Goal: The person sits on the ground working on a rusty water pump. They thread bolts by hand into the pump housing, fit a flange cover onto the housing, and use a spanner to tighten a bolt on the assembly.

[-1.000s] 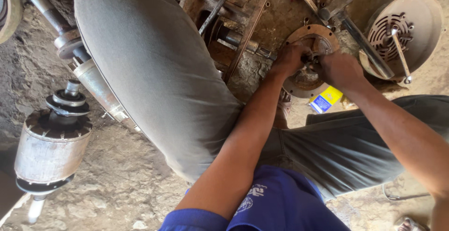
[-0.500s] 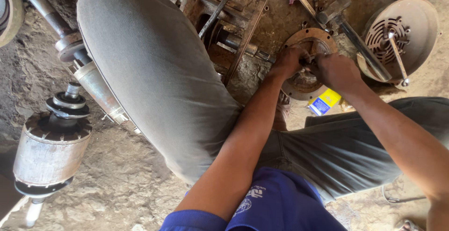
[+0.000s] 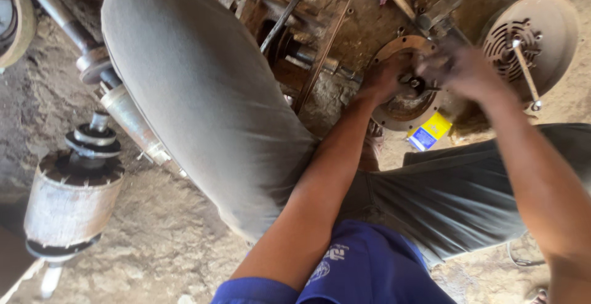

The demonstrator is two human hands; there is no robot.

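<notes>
Both hands shifted slightly: left hand (image 3: 383,77) gripped the round metal plate (image 3: 406,104), right hand's (image 3: 463,70) blurred fingers unclear, just beside.

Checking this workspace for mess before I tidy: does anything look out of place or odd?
Motor parts lie scattered on bare dirt: a rotor on its side at left, a vented end cover at right. Both hands, left hand and right hand, work on a rusty round plate.

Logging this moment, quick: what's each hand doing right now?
Left hand: gripping the edge of the round metal end plate.
Right hand: blurred, at the plate's centre; grip cannot be told.
</notes>
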